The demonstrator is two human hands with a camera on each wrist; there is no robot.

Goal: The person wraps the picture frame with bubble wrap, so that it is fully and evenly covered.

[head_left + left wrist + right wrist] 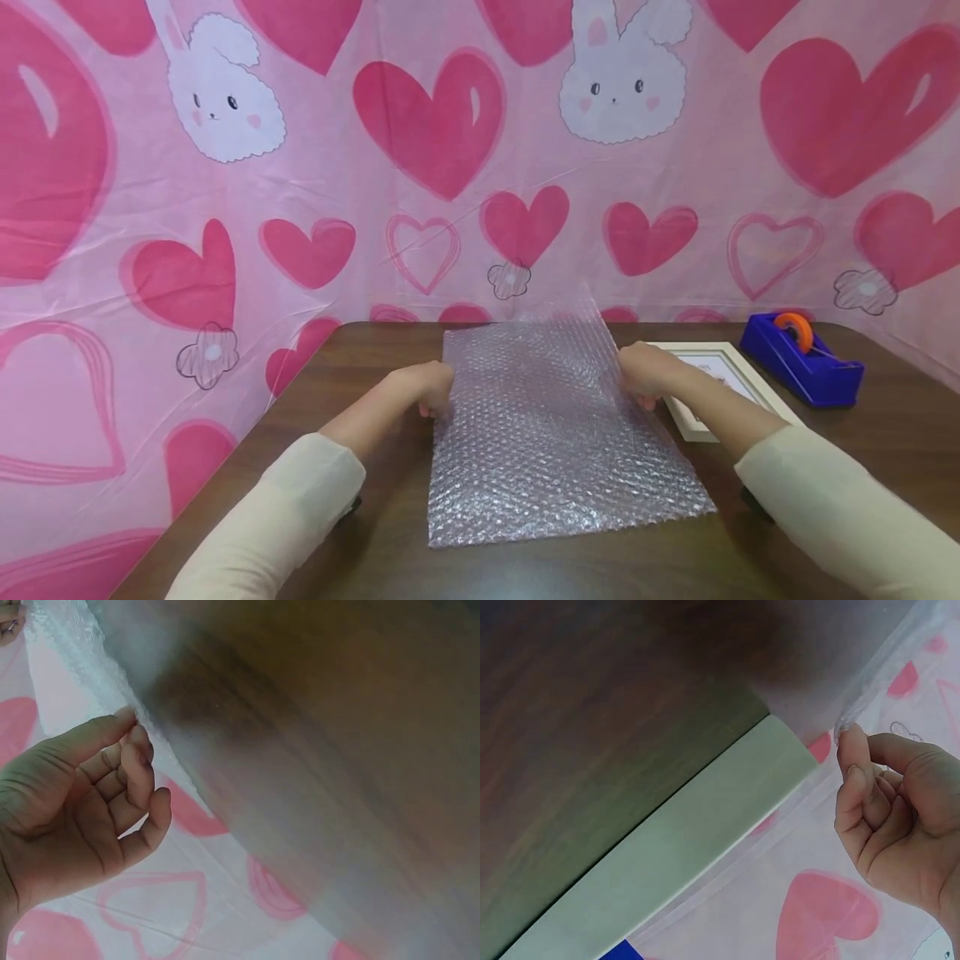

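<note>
A clear sheet of bubble wrap (540,433) spreads over the middle of the dark wooden table (375,550), its far end lifted off the surface. My left hand (435,389) pinches its left edge; the left wrist view shows thumb and forefinger of that hand (94,795) meeting on the film. On the opposite edge my right hand (641,373) pinches the wrap too, with thumb and forefinger together in the right wrist view (892,802). A cream picture frame (693,429) lies just right of the sheet, partly hidden behind my right hand and forearm.
At the back right stands a blue tape dispenser (813,371) with an orange roll (795,331), close beside the picture frame. A pink cloth (427,275) printed with hearts and rabbits hangs behind the table and along its left side.
</note>
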